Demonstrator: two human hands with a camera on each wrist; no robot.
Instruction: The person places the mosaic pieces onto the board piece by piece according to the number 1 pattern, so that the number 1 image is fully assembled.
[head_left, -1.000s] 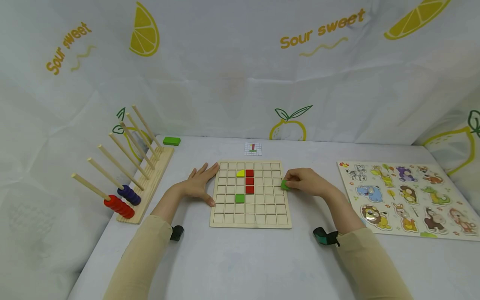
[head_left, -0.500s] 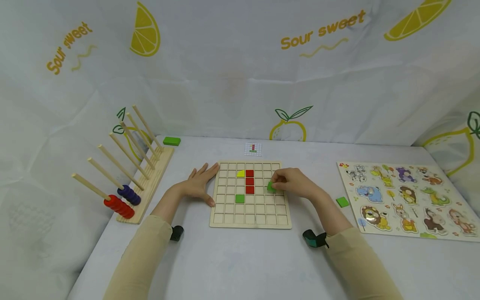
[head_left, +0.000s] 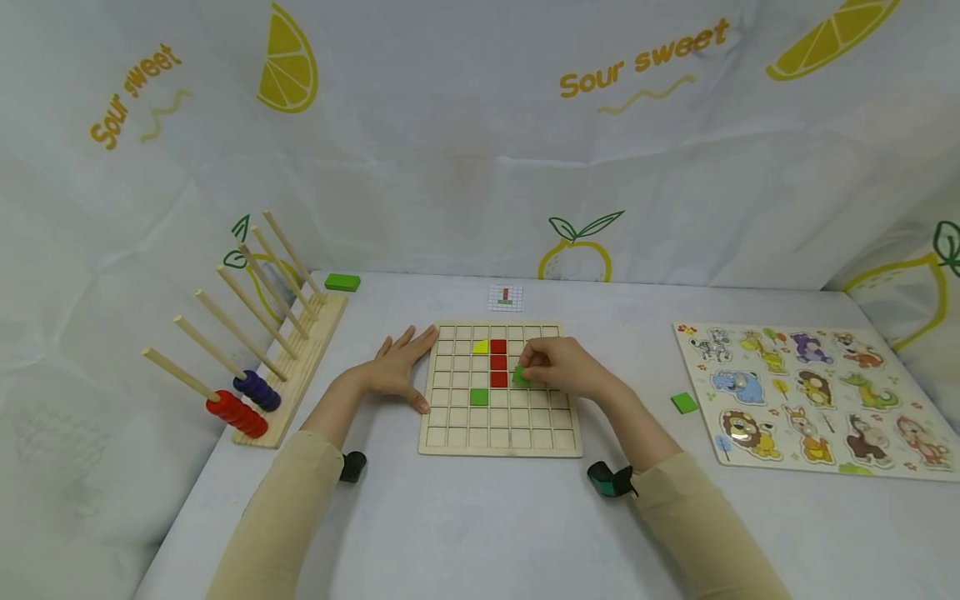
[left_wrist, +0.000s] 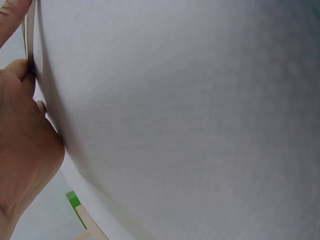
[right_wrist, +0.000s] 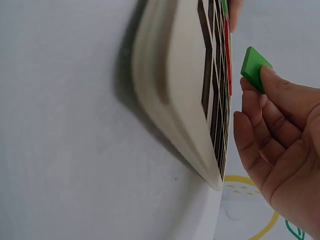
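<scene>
A wooden grid board (head_left: pixel 457 443) lies on the white table, divided into square cells. Set in its cells are a column of red squares (head_left: pixel 498 362), a yellow triangle (head_left: pixel 482 347) left of the top one, and a green square (head_left: pixel 478 397) lower left. My right hand (head_left: pixel 566 367) is over the board's right half. Between thumb and fingertips it pinches a green square tile (right_wrist: pixel 255 67), held above the board's surface in the right wrist view. My left hand (head_left: pixel 395 373) rests spread at the board's left edge, thumb and fingers apart.
A loose green tile (head_left: pixel 684 403) lies beside the animal puzzle board (head_left: pixel 817 462) on the right. At left stands a peg abacus (head_left: pixel 330 321) with red and blue rings. Behind it is a green block (head_left: pixel 342 282); a small pattern card (head_left: pixel 506 298) lies beyond the board.
My right hand has carried the green tile leftward from the board's right edge to beside the red column, uncovering a loose green tile by the puzzle. The left hand has stayed put.
</scene>
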